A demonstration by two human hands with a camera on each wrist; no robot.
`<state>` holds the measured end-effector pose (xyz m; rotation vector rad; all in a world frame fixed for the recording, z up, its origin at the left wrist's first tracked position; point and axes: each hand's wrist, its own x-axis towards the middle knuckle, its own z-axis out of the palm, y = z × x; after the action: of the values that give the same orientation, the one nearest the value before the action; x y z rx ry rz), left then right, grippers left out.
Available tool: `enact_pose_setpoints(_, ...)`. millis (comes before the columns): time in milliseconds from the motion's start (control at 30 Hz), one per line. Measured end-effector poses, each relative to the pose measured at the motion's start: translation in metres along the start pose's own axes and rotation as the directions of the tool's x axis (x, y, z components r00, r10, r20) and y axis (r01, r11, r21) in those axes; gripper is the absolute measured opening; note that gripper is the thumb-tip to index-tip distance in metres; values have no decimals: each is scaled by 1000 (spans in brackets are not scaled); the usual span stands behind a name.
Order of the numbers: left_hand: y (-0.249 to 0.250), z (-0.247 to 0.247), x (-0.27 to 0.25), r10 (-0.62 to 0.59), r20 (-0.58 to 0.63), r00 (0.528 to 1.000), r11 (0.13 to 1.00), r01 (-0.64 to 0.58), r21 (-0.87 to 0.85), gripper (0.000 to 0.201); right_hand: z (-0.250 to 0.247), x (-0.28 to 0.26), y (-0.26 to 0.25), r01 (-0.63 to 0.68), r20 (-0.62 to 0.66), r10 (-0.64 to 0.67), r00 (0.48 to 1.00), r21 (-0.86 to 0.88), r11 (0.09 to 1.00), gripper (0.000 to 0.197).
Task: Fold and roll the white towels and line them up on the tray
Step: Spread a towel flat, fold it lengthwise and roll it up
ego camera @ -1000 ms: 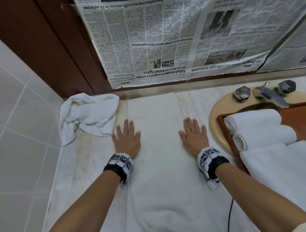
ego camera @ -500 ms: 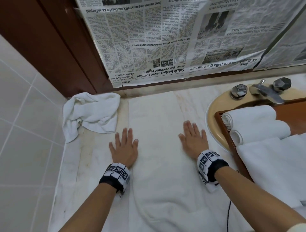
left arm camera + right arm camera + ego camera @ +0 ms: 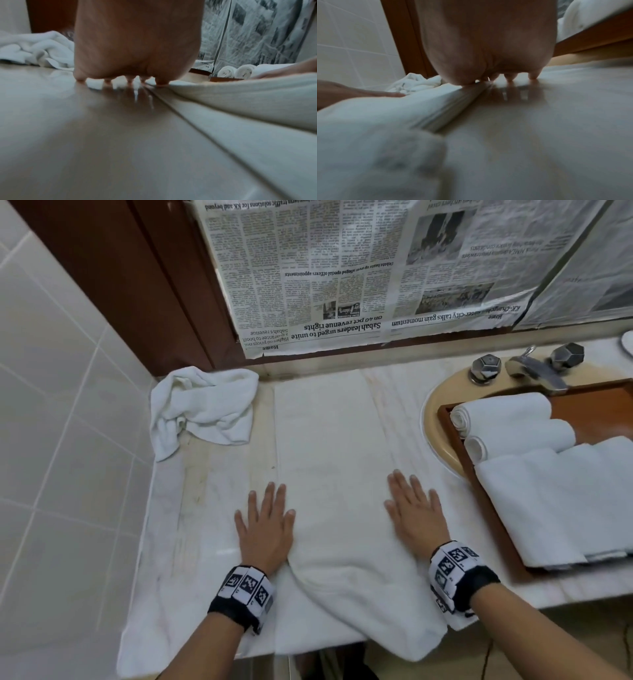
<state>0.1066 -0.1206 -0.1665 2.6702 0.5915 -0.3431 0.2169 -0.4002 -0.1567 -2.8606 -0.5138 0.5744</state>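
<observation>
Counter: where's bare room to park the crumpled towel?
Bare marble strip between the flat towel and the sink; narrower strip left of the left hand, below the crumpled towel. The tray is crowded with rolled towels and a stack.

Sheets of newspaper [image 3: 359,268] hung upside down over dark wood panelling [image 3: 113,268] behind a pale marble counter [image 3: 212,474]. White wall tiles [image 3: 51,422] lined the left side; a metal tap [image 3: 534,368] stood over a beige basin [image 3: 435,412].
</observation>
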Motion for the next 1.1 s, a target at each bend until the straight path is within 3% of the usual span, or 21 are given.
enact_pose_setpoints(100, -4, -5, -20, 74, -80, 994, 988, -84, -130, 55, 6, -22, 7, 30, -105, -12, 994, 169, 985, 57)
enact_pose_setpoints(200, -3, -4, -40, 145, -80, 986, 948, -161, -273, 47, 19, -52, -2, 189, -257, -140, 956, 176, 966, 58)
enact_pose_setpoints(400, -9, 4, -64, 280, 8, 960, 902, -260, -344, 31, 39, -93, -31, 362, -224, -325, 919, 149, 920, 53)
enact_pose_setpoints(600, -22, 0, -81, 316, 32, 948, 880, -280, -384, 30, 34, -118, -43, 330, -36, -330, 943, 196, 923, 56)
enact_pose_setpoints(733, -33, 2, -87, 396, 36, 918, 871, -363, -330, 22, 37, -125, -53, 336, 80, -343, 936, 82, 938, 35)
enact_pose_setpoints(933, -41, 3, -92, 371, -109, 922, 840, -383, -385, 12, 37, -137, -65, 256, 18, -267, 964, 229, 939, 30)
enact_pose_setpoints(1100, -45, -2, -94, 356, -155, 921, 817, -388, -427, 9, 42, -161, -88, 245, -123, -225, 967, 183, 952, 21)
